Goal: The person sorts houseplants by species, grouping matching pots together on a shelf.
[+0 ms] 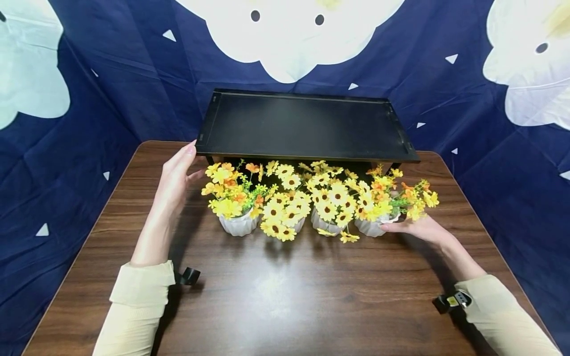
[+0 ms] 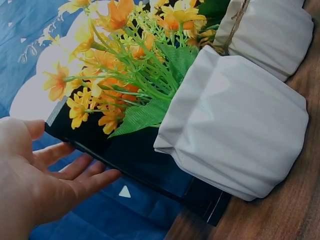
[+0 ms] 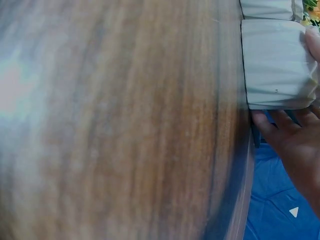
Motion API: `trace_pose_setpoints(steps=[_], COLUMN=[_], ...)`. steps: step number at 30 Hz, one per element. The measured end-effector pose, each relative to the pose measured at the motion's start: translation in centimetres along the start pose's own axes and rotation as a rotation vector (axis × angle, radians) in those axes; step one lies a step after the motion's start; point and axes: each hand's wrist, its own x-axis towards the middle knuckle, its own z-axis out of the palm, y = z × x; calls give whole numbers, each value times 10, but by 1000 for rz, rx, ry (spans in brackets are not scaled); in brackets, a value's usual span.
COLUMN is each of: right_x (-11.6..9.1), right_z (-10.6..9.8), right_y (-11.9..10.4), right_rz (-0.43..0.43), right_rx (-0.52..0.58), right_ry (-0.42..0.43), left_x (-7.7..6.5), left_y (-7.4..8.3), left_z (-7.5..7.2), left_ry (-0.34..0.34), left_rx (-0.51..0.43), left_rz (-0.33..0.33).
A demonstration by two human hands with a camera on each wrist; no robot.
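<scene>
A black low table (image 1: 303, 126) stands at the back of the wooden table. At its front left corner, my left hand (image 1: 175, 178) touches the edge, its fingers (image 2: 87, 167) fairly straight along the side. Several white pots of yellow and orange flowers form a row before it. The leftmost flower pot (image 2: 240, 125) is close to my left hand but apart from it. Two pots of pale yellow, dark-centred flowers (image 1: 287, 210) are in the middle. My right hand (image 1: 420, 228) grips the rightmost flower pot (image 3: 277, 65), thumb in front and fingers around its side.
The brown wooden tabletop (image 1: 276, 316) extends in front of the pots, with a bright light reflection on it. A dark blue cloth (image 1: 147, 74) with white cloud shapes hangs behind and on both sides. Small black devices sit at both wrists.
</scene>
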Motion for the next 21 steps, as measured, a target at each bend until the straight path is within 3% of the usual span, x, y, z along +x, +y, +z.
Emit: trace_pose_setpoints(steps=[12,15,21], right_x=[-9,-13,-22], right_z=[-6,-14,-28], right_y=[2,0,-6], right_rz=[-26,-52,-16], right_rx=[-13,-68,-159], right_ry=[78,85,46], left_x=[-1,-1,0], left_y=[0,0,0], left_z=[0,-1,0], left_ry=[3,4,-4], left_rx=[-9,-5,6], left_rz=[-4,-5,-7])
